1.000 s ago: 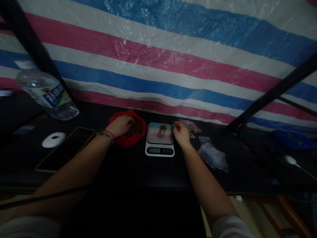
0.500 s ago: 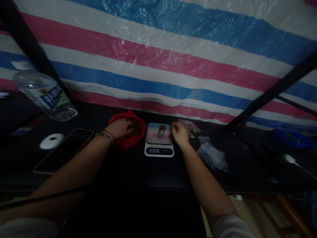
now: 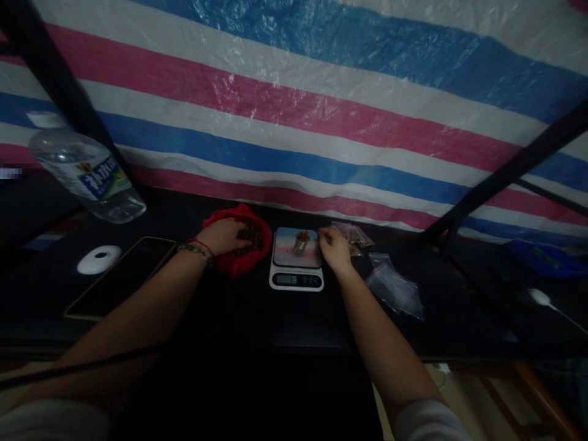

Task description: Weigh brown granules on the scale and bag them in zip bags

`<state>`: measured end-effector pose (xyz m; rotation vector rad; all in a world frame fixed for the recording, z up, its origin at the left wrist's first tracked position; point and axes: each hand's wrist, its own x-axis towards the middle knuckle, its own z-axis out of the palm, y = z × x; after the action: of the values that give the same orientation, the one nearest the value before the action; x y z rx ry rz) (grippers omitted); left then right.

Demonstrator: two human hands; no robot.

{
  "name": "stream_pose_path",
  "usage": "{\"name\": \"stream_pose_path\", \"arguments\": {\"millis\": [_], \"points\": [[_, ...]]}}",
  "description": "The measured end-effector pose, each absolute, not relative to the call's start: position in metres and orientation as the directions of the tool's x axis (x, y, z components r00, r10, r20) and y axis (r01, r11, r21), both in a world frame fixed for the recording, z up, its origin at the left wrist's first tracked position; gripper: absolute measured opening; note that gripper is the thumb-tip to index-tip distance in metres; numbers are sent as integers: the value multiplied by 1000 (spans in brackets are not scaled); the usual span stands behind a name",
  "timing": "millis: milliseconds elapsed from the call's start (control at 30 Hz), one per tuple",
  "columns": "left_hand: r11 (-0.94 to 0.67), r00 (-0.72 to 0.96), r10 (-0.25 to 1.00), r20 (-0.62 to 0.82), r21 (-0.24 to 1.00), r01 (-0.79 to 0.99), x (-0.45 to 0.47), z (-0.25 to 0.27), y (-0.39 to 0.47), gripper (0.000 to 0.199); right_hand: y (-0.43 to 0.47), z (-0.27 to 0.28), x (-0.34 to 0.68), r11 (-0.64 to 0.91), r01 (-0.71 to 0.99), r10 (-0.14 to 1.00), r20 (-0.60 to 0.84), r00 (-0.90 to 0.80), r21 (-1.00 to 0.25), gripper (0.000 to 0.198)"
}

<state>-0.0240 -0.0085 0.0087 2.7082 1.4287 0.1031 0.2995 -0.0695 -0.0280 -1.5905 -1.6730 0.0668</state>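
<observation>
Left hand [image 3: 226, 235] fingers are digging, curled, into the red bag [image 3: 239, 245] of brown bits; right hand [image 3: 334, 248] fingers are pinching something tiny beside the scale [image 3: 296, 264], cup [image 3: 301, 242] centred for weighing.

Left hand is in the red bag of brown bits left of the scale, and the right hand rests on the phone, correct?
Not quite. The head view shows the right hand at the scale's right edge; the phone lies far left. The left hand is in the red bag, as you say.
</observation>
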Motion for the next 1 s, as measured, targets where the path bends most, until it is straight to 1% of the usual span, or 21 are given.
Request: {"name": "stream_pose_path", "arguments": {"millis": [67, 133, 267, 400, 700, 833, 1000], "points": [[-548, 553, 833, -23, 111, 829, -24, 8, -8, 46, -69, -28, 300, 206, 811, 857, 501, 120, -548, 24], [-547, 554, 832, -36, 111, 830, -23, 8, -8, 40, -69, -29, 300, 210, 810, 856, 504, 118, -547, 24], [-575, 580, 815, -13, 111, 811, -22, 8, -10, 31, -69, -29, 300, 221, 807, 855, 506, 110, -548, 24], [-588, 591, 807, 16, 131, 798, -21, 12, -10, 27, -69, -29, 300, 216, 812, 855, 507, 110, -541, 24], [-517, 515, 855, 51, 129, 846, -21, 15, -10, 31, -70, -27, 299, 222, 816, 860, 502, 95, -534, 25], [-539, 535, 842, 65, 142, 830, -21, 15, -12, 35, -70, -28, 299, 227, 810, 864, 496, 89, -541, 25], [-556, 550, 831, 81, 129, 821, -21, 16, -11, 33, -70, -28, 298, 218, 812, 865, 492, 96, -542, 24]]}}
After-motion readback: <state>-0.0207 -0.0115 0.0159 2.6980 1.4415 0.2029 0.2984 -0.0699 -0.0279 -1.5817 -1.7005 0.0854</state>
